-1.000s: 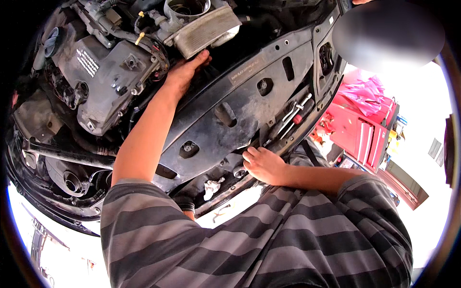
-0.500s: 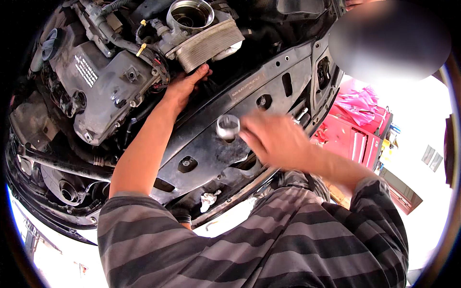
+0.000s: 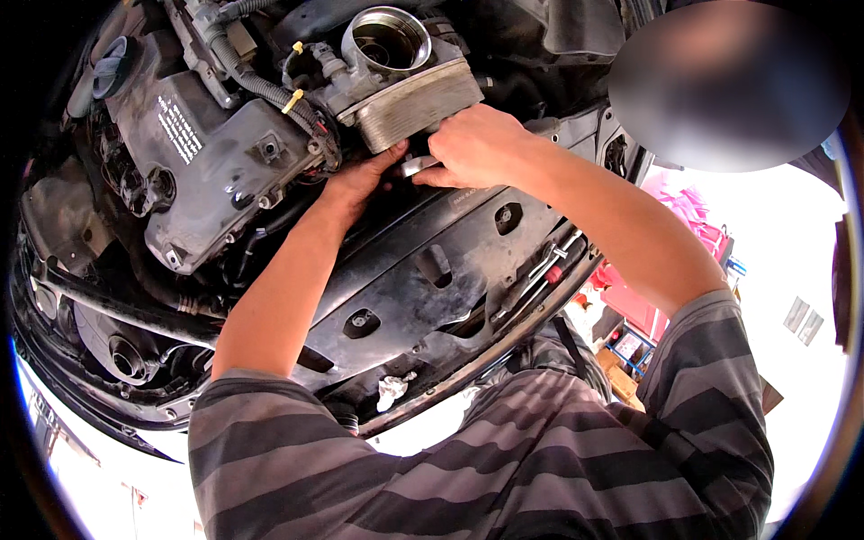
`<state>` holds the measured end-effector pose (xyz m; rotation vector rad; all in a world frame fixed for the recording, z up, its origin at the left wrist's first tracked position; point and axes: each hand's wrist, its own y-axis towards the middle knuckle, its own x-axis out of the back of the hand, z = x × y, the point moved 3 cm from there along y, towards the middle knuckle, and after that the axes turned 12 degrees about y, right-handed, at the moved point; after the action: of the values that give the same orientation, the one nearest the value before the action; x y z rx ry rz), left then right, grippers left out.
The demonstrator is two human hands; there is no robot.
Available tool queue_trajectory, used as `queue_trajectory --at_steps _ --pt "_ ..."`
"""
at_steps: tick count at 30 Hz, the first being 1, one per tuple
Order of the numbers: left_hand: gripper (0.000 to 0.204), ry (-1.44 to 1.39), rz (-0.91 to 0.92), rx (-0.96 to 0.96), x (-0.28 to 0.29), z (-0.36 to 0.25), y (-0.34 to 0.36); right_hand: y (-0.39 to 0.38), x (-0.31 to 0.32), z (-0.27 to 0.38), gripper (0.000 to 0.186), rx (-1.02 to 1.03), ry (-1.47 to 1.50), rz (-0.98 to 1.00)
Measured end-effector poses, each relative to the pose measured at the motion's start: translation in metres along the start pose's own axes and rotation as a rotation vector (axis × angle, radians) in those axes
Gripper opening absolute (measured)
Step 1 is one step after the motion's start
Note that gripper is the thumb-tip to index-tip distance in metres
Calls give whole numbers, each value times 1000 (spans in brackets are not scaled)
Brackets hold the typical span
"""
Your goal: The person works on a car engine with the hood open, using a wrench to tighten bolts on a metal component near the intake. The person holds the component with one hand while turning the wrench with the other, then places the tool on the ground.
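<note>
My left hand (image 3: 357, 184) reaches in below a finned metal oil cooler (image 3: 414, 106), its thumb by the cooler's lower edge. The fingers look curled, mostly hidden, and what they hold cannot be made out. Coming from the right, my right hand (image 3: 472, 148) pinches a shiny metal ring (image 3: 418, 166) just under the cooler, close to my left fingers. Part of the ring is covered by my right hand. Above the cooler, a round metal housing (image 3: 389, 40) stands with its wide mouth uncovered.
A black engine cover (image 3: 220, 166) lies left of the housing, with corrugated hoses (image 3: 247, 85) alongside. The black front panel (image 3: 405, 306) crosses before me, with hand tools (image 3: 544, 274) and crumpled white paper (image 3: 392, 391) along it. Another person (image 3: 729, 90), blurred, is at upper right. Red tool cabinet (image 3: 630, 301) stands behind.
My right hand has carried the metal ring from over the front panel up and inward, to below the oil cooler. My left hand stays beneath the cooler. The view has shifted slightly.
</note>
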<state>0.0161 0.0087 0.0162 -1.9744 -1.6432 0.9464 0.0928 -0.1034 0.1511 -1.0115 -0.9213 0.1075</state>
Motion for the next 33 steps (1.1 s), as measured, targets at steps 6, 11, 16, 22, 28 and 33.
queue_trajectory --at_steps 6,11,16,22,28,33 --pt "69 -58 -27 -48 3 13 10 1 3 6 46 -8 19 -1" --pt "75 -71 -33 -8 4 19 15 10 -10 19 26 15 -156 -90" --pt "79 -61 -45 -111 3 14 14 18 -17 43 17 -72 -311 -71" --pt "77 -23 -52 -113 4 9 10 21 -29 48 19 -91 -446 -100" --pt "81 -114 20 60 0 3 2 2 -26 10 37 -168 -22 -305" --pt "82 -133 6 101 -3 -1 -3 7 -31 6 42 -195 77 -319"
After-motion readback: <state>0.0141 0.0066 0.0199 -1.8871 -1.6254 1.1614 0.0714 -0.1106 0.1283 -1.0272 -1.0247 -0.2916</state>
